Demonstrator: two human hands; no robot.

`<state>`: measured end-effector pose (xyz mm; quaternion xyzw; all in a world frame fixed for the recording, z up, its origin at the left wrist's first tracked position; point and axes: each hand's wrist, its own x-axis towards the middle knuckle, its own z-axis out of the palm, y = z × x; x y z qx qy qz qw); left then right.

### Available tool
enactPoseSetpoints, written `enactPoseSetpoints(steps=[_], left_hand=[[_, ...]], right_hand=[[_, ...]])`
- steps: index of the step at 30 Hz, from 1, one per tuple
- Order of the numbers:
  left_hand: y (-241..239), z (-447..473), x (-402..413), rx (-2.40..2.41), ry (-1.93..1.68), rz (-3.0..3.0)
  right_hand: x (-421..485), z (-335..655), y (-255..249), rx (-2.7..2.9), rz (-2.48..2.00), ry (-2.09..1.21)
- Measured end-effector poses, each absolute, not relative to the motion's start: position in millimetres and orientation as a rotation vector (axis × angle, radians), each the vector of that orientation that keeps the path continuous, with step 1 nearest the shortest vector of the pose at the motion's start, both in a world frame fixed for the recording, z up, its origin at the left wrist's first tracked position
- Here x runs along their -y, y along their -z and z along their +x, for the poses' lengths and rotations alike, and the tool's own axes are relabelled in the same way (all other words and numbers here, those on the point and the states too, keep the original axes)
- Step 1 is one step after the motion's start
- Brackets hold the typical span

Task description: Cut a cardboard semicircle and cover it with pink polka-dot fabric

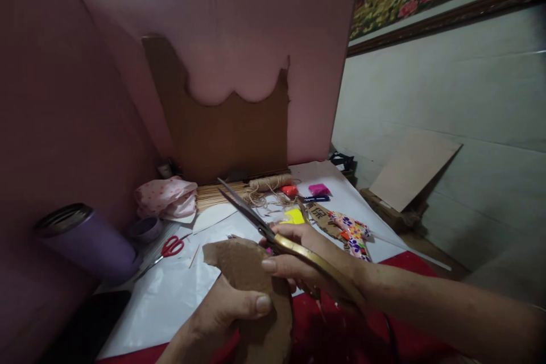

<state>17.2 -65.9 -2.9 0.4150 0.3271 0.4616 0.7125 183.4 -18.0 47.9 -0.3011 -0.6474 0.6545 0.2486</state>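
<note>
My left hand (232, 310) grips a curved piece of brown cardboard (251, 267), its thumb lying across the face and its other fingers hidden behind. In my right hand (298, 256) is a pair of scissors (315, 259) with gold-coloured handles and dark blades. Those blades stand slightly apart and point up and to the left, above the cardboard. My right thumb rests near the piece's right edge. I cannot tell whether it touches.
A large cut cardboard sheet (230, 131) leans against the pink board (239, 28). On the white table cover (166, 301) lie red-handled scissors (172, 245), twine (268, 183) and a patterned piece (353, 234). A purple tumbler (91, 247) stands left.
</note>
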Motion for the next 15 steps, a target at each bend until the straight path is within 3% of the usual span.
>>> enactPoseSetpoints(steps=[10, 15], left_hand=[[6.9, -5.2, 56.0, -0.865, -1.59, 0.314], [5.1, -2.9, 54.1, -0.881, -1.662, 0.298]], right_hand=[[53.7, 207.4, -31.9, 1.676, -0.904, -1.729], [76.2, 212.5, -25.7, 1.718, -1.017, -1.649]])
